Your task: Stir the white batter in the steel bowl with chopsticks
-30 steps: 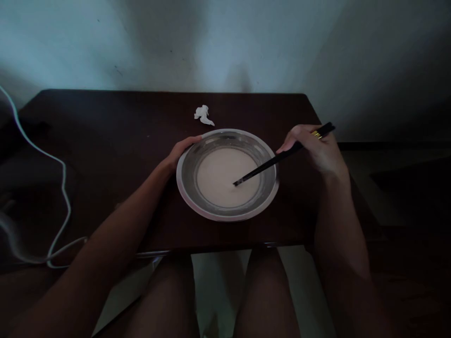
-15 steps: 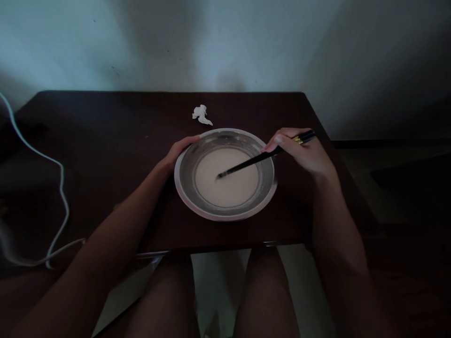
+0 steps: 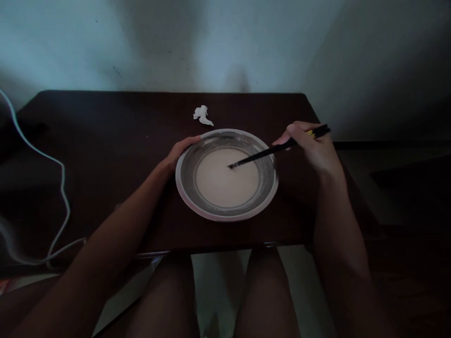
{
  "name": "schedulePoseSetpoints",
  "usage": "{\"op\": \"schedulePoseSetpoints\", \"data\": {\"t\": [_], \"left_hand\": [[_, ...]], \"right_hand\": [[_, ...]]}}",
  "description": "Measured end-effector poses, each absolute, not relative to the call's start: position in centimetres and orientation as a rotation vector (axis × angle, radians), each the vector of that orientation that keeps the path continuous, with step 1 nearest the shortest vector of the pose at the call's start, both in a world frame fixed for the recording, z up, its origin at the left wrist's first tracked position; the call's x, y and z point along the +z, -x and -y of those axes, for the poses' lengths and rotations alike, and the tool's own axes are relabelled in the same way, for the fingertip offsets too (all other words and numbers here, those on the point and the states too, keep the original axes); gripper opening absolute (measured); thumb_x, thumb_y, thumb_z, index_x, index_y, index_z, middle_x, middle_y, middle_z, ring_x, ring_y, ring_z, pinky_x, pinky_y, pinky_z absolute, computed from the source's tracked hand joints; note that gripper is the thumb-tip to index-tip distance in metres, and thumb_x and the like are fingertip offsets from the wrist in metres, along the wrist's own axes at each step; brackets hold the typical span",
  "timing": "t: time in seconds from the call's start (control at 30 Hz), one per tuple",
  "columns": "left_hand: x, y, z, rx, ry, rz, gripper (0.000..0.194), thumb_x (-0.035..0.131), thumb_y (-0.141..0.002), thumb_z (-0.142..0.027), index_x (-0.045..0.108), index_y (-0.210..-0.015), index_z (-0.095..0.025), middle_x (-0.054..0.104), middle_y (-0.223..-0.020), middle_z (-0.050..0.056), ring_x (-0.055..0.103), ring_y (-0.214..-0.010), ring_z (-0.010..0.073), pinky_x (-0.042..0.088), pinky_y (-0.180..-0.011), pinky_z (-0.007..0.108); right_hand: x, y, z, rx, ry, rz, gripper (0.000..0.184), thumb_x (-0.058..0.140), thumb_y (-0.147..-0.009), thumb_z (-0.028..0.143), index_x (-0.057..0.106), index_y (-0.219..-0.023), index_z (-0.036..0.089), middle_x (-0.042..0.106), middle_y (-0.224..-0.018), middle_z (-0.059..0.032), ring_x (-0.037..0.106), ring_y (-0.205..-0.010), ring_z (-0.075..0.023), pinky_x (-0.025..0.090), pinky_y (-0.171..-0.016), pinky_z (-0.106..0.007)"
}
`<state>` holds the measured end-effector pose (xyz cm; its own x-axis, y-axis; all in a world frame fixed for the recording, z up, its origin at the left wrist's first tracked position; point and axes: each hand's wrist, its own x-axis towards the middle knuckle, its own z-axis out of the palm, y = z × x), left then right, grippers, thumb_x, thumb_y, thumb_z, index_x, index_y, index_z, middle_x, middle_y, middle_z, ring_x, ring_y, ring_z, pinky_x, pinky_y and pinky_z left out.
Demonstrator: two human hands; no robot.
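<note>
Head view. Right hand (image 3: 310, 143) pinches dark chopsticks (image 3: 262, 153) near the top, perhaps for reach; tips slant to the pale liquid (image 3: 225, 185). Left hand (image 3: 178, 151) against rim of metal bowl (image 3: 225, 218), likely steadying; lower fingers hidden, closure unclear. Bowl near front of worktop (image 3: 105, 136), presumably for comfort. Crumpled tissue (image 3: 202, 114) just beyond; white cable (image 3: 63, 185) off left.

Head-worn view, forward and down onto the table (image 3: 105, 131), apparently close
</note>
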<state>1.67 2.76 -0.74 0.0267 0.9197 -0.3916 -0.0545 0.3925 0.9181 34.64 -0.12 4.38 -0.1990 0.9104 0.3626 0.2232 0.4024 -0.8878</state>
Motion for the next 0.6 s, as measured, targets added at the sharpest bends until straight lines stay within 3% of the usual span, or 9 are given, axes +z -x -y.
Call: {"op": "schedulePoseSetpoints", "data": {"t": [0.1, 0.23, 0.43, 0.6], "left_hand": [[-0.69, -1.68, -2.8, 0.924, -0.891, -1.331, 0.021, 0.068, -0.083, -0.04, 0.078, -0.088, -0.022, 0.077, -0.076, 0.003, 0.073, -0.079, 0.0226, 0.06, -0.073, 0.028], [-0.48, -1.88, -2.73, 0.937, -0.889, -1.344, 0.021, 0.07, -0.082, -0.04, 0.078, -0.091, -0.023, 0.078, -0.077, 0.002, 0.074, -0.083, 0.0234, 0.06, -0.077, 0.029], [-0.68, -1.71, -2.74, 0.904, -0.894, -1.358, 0.025, 0.072, -0.079, -0.045, 0.078, -0.091, -0.023, 0.077, -0.075, 0.002, 0.073, -0.079, 0.0235, 0.061, -0.076, 0.03], [-0.64, -1.68, -2.74, 0.921, -0.913, -1.362, 0.025, 0.072, -0.079, -0.045, 0.077, -0.092, -0.024, 0.077, -0.076, 0.002, 0.074, -0.084, 0.0243, 0.061, -0.079, 0.03]], "right_hand": [[4.39, -34.7, 0.22, 0.945, 0.972, 1.687, 0.044, 0.067, -0.094, 0.057, 0.076, -0.062, 0.027, 0.073, -0.066, -0.0011, 0.064, -0.063, -0.0167, 0.051, -0.063, -0.033], [4.32, -34.31, 0.24, 0.965, 0.937, 1.793, 0.034, 0.069, -0.093, 0.054, 0.08, -0.074, 0.028, 0.077, -0.077, -0.0008, 0.071, -0.077, -0.0173, 0.054, -0.074, -0.032], [4.51, -34.53, 0.24, 0.924, 0.988, 1.661, 0.046, 0.068, -0.091, 0.061, 0.075, -0.061, 0.027, 0.072, -0.064, -0.0021, 0.062, -0.059, -0.0167, 0.048, -0.057, -0.033], [4.48, -34.2, 0.26, 0.977, 0.947, 1.786, 0.038, 0.07, -0.09, 0.061, 0.08, -0.072, 0.03, 0.077, -0.076, -0.0012, 0.07, -0.075, -0.019, 0.054, -0.071, -0.035]]}}
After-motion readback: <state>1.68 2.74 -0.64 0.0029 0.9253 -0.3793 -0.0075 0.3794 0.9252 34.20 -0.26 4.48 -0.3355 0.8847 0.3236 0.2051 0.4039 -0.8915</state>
